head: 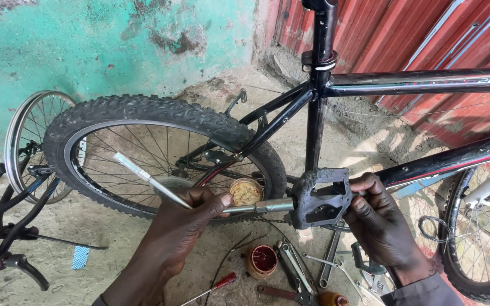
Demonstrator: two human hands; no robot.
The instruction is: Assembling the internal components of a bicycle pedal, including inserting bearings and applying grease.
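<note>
My left hand [185, 218] grips a long silver metal wrench [148, 180] whose shaft runs right to the axle [267, 206] of a dark grey bicycle pedal [320, 198]. My right hand [376, 218] holds the pedal's right side, fingers wrapped over its edge. The pedal sits beside the black bicycle frame [415, 80], just right of the knobby rear tyre [143, 113]. The wrench's far end points up-left across the wheel spokes.
On the concrete ground below lie several spanners [290, 266], a red-handled screwdriver [214, 286], pliers, a small red-lidded tin [262, 259] and an open grease tin [246, 192]. A second bicycle's wheel [29, 141] and handlebar [7, 255] stand at the left; another wheel [483, 226] at the right.
</note>
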